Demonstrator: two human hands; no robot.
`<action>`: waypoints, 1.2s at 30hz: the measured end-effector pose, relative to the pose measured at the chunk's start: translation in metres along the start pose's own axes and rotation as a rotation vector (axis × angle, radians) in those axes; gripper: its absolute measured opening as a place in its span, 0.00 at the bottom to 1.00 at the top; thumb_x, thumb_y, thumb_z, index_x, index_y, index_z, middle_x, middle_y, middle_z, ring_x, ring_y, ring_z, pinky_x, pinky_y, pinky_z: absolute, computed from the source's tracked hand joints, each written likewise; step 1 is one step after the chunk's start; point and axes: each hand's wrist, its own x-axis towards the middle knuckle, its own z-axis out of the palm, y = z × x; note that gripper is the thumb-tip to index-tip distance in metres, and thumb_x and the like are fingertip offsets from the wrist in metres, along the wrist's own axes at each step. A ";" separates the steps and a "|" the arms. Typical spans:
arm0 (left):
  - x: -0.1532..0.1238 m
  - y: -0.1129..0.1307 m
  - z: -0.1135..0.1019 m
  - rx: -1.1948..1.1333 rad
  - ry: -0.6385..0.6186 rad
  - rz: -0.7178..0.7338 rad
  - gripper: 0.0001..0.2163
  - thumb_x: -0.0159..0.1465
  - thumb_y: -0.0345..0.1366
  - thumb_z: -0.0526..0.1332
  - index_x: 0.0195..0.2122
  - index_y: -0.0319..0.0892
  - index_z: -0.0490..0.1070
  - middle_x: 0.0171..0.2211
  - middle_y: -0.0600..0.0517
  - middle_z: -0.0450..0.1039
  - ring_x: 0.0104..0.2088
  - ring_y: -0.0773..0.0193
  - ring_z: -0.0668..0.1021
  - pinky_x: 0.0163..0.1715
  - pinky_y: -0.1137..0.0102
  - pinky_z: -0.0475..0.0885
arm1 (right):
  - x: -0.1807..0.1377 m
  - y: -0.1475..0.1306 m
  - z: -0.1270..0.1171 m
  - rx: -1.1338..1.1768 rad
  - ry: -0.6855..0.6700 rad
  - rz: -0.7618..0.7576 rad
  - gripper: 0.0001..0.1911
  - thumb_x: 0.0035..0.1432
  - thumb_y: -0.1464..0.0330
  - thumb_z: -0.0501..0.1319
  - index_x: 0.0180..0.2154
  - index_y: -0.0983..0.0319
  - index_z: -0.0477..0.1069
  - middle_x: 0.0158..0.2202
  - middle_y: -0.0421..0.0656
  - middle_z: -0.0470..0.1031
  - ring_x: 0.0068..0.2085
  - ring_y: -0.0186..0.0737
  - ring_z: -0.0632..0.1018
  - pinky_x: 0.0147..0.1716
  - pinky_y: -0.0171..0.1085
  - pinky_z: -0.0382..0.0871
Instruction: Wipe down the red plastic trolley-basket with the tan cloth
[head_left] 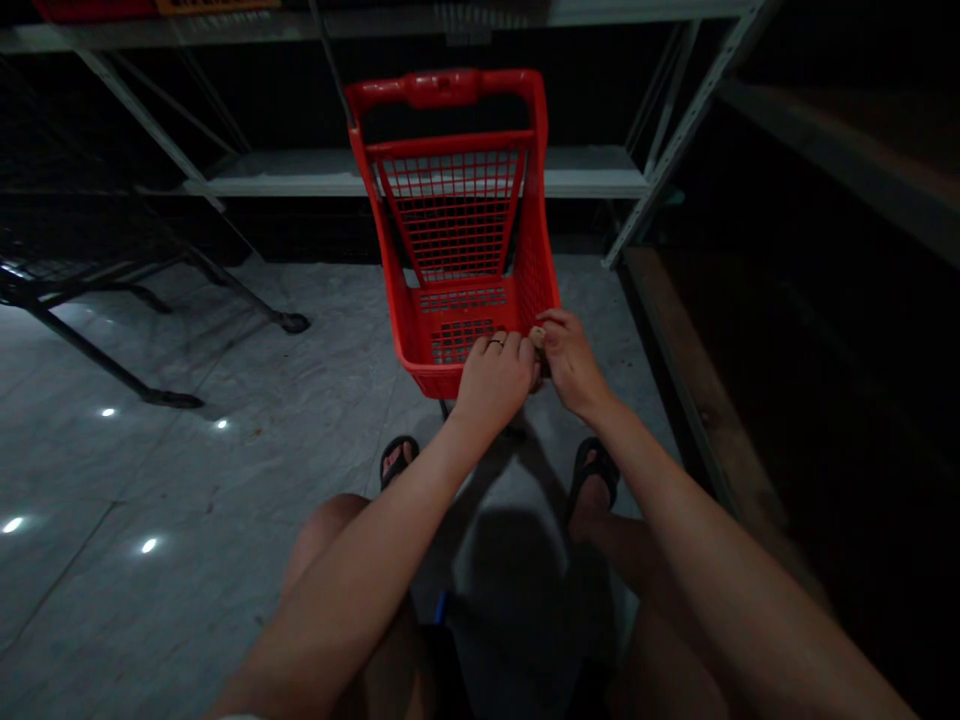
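A small red plastic shopping cart (450,145) with grid walls stands in front of me, its basket holding nothing that I can see. At the basket's near right corner, my left hand (499,378) is closed, fingers curled and a ring on one of them. Close beside it is my right hand (571,360), its thumb and fingers pinched together. A small pale thing (537,337) shows between the two hands, too small and dim to name. My fingers hide most of it and the corner of the cart's rim.
Behind the cart runs a white metal shelf rack (615,182). Dark metal legs on castors (292,322) stand on the grey tiled floor (225,460) at left. A wooden-edged ledge (705,410) lies along the right. My sandalled feet (397,460) flank the cart's near end.
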 end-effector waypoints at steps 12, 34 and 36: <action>-0.049 -0.043 -0.029 0.039 0.019 0.188 0.12 0.75 0.42 0.57 0.45 0.42 0.76 0.43 0.45 0.81 0.48 0.52 0.81 0.55 0.56 0.73 | -0.018 0.041 -0.052 0.072 -0.015 0.038 0.40 0.69 0.39 0.34 0.25 0.55 0.71 0.36 0.51 0.78 0.54 0.53 0.76 0.57 0.53 0.69; -0.006 0.030 -0.019 -0.024 0.087 0.186 0.13 0.74 0.39 0.58 0.49 0.39 0.80 0.43 0.45 0.84 0.47 0.54 0.80 0.53 0.57 0.71 | -0.026 -0.006 -0.034 -0.156 -0.004 0.230 0.45 0.72 0.44 0.31 0.29 0.58 0.80 0.30 0.52 0.83 0.41 0.52 0.81 0.51 0.49 0.69; -0.009 0.030 -0.023 -0.033 0.078 0.256 0.13 0.75 0.42 0.58 0.49 0.41 0.80 0.43 0.46 0.84 0.47 0.56 0.80 0.56 0.57 0.70 | -0.034 0.002 -0.047 -0.074 -0.013 0.219 0.46 0.71 0.42 0.32 0.30 0.57 0.81 0.32 0.50 0.83 0.42 0.51 0.81 0.51 0.48 0.69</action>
